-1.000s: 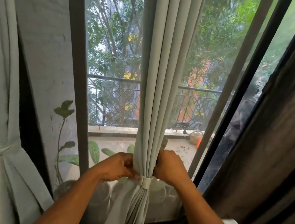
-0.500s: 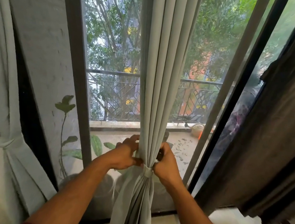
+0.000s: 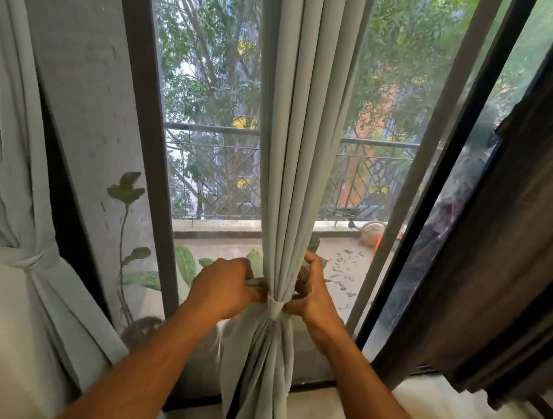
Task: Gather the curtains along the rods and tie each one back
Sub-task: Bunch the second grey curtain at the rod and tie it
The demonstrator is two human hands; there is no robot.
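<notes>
A pale green curtain (image 3: pixel 301 143) hangs gathered in tight folds down the middle of the window. A pale tie-back band (image 3: pixel 275 308) cinches it at waist height. My left hand (image 3: pixel 226 288) grips the curtain's left side at the band, fingers curled into the fabric. My right hand (image 3: pixel 310 294) pinches the band's right end, its fingers curled behind the folds. A second pale green curtain (image 3: pixel 16 152) at the far left is knotted back on itself (image 3: pixel 30 258).
A dark brown curtain (image 3: pixel 525 220) hangs loose on the right. Grey window frames (image 3: pixel 146 132) stand either side of the middle curtain. Potted plants (image 3: pixel 126 244) and a balcony railing (image 3: pixel 215 130) lie beyond the glass. Pale floor lies below.
Both hands stay at the band. The view has tilted so the hands sit higher in frame, and my right hand's fingers have shifted up behind the folds.
</notes>
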